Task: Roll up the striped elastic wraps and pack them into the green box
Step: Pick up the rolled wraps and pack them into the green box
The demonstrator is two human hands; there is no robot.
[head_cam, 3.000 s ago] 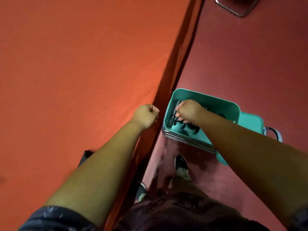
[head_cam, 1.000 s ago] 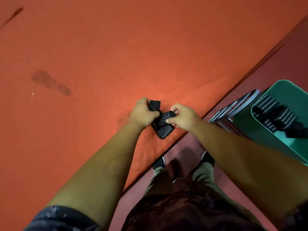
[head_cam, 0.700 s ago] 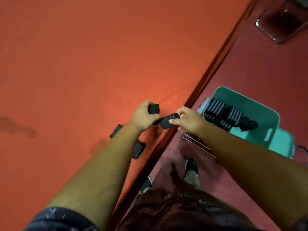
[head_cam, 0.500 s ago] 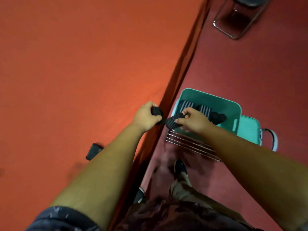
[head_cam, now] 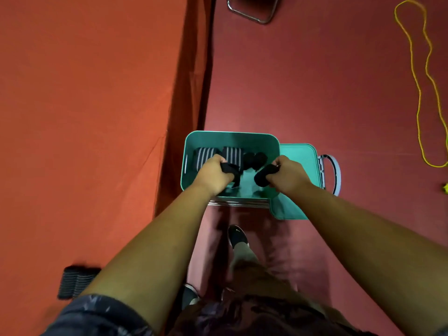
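Left hand: I see it over the near-left part of the box, fingers curled tight round a dark wrap. A short end of that wrap hangs from the fist down into the box.
Right hand: it is over the near-right part of the box, fingers and thumb closed on a dark roll that sticks out toward the left hand. The two hands are apart, with bare box floor showing between them.
Green box: open, standing on a metal rack on the floor just beside the table edge.
Lid: swung open to the right of the box. Its grey handle is on the far right side.
Striped rolls: I count two lying side by side against the far-left wall inside the box.
Dark rolls: two more lie just right of the striped pair, also inside. I cannot make out stripes on them.
Loose wrap: a striped one lies on the table at lower left, well apart from the box and partly behind my view of the left arm.
Table: covered in orange cloth, filling the left side.
Floor: dark red. A yellow cord loops along the right edge, and a metal frame sits at the top.
Shoe: one dark shoe is on the floor below the box.
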